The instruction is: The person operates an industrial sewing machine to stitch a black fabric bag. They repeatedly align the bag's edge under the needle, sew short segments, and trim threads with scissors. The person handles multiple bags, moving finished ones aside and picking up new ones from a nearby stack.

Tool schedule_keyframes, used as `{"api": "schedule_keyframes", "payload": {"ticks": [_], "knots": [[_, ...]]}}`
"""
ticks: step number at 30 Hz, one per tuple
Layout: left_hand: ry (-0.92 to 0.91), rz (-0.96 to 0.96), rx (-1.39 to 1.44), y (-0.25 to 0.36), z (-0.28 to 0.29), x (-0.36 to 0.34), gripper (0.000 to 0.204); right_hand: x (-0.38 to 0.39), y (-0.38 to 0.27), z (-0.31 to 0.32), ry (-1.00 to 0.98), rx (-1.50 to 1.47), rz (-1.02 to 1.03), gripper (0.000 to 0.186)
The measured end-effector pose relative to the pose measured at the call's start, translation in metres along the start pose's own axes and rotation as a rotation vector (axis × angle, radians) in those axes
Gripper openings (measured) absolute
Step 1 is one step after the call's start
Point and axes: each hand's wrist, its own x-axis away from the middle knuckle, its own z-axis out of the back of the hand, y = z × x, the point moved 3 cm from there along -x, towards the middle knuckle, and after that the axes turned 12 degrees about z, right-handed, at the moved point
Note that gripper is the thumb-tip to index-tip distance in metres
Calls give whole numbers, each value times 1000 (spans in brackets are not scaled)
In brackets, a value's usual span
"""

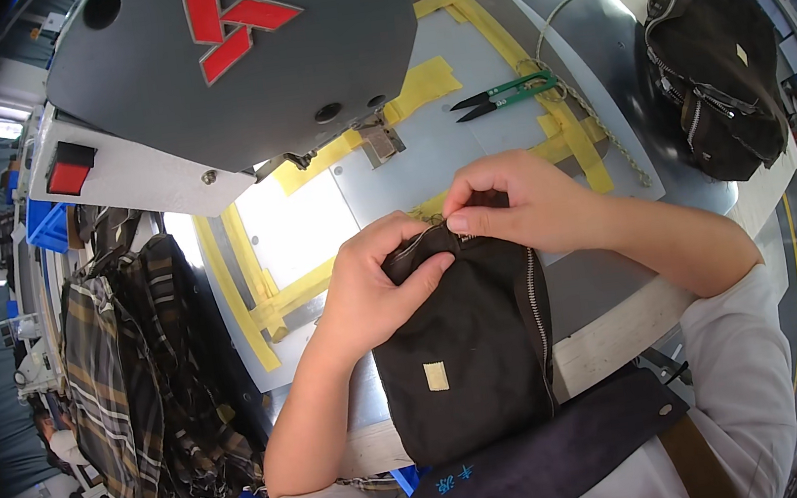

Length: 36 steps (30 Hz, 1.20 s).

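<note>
Between my hands is a dark brown fabric pouch (pixel 488 328) with a metal zipper down its right side and a small cream label on its front. My left hand (pixel 378 281) grips its top edge at the left, thumb in front and fingers behind. At the zipper end on that same edge, my right hand (pixel 513 210) pinches the fabric between thumb and forefinger. The pouch's lower part hangs over the table's front edge against my dark apron (pixel 543 455). What lies under my fingertips is partly hidden.
A grey sewing machine head (pixel 238 79) stands over the plate at the back left. Green thread snips (pixel 509 96) lie behind my right hand, by a cord (pixel 601 115). Plaid fabric pieces (pixel 110 374) hang at left; a finished-looking dark zippered bag (pixel 715 71) sits at right.
</note>
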Motion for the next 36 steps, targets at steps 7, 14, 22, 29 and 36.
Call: {"api": "schedule_keyframes", "payload": {"ticks": [7, 14, 22, 29, 36], "knots": [[31, -68, 3, -3, -2, -3, 17, 1, 2, 2, 4, -4, 4, 18], [37, -50, 8, -5, -1, -2, 17, 0, -3, 3, -51, 1, -95, 12], [308, -482, -163, 1, -2, 5, 20, 9, -19, 4, -54, 403, 581, 15], [467, -917, -386, 9, -5, 22, 21, 25, -34, 0, -34, 762, 1179, 13], [476, -961, -414, 9, -5, 23, 20, 26, -35, -2, -26, 805, 1245, 11]]}}
